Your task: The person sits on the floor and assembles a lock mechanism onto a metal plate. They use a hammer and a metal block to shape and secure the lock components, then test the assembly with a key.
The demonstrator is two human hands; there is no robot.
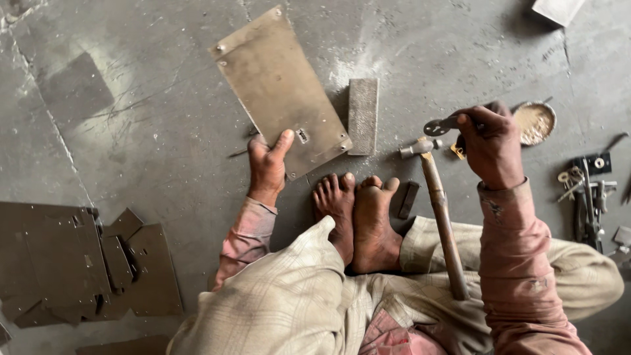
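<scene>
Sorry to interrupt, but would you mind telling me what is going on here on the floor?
A person sits on the concrete floor. Their left hand grips the lower edge of a rectangular metal plate, tilted up off the ground. Their right hand holds a small flat metal piece. A hammer rests across the lap, a stack of cut metal sheets lies to the left, and a small bowl sits beyond the right hand.

scratched grey concrete floor [131, 98], dusty, with pale light patches.
</scene>
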